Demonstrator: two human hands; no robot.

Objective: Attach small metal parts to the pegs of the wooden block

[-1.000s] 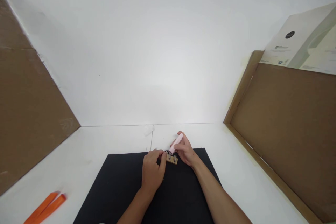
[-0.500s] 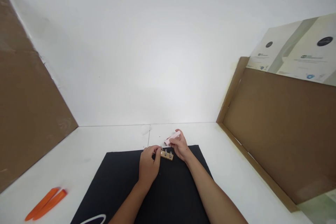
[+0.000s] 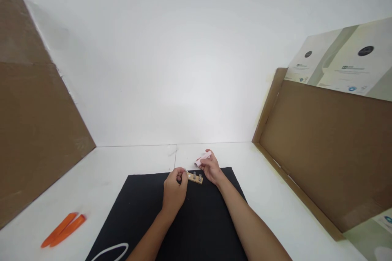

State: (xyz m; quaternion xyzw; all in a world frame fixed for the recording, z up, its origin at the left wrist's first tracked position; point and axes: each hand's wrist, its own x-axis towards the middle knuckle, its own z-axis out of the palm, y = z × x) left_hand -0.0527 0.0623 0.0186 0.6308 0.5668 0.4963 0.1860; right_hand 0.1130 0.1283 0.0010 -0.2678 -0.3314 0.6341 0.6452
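Observation:
A small tan wooden block (image 3: 195,178) with metal studs lies near the far edge of a black mat (image 3: 196,224). My left hand (image 3: 174,189) pinches the block's left end with closed fingers. My right hand (image 3: 210,168) is just behind the block, fingers wrapped round a short pink cylinder (image 3: 203,159) that points up and away to the left, clear of the block.
The mat lies on a white table (image 3: 101,179). Two orange strips (image 3: 63,229) lie at the near left. A white loop (image 3: 108,250) rests on the mat's near left edge. Brown cardboard panels stand at left (image 3: 33,130) and right (image 3: 330,147).
The pink cylinder has lifted off the block and tilted back. The left hand stays on the block. The camera has shifted, showing the white loop.

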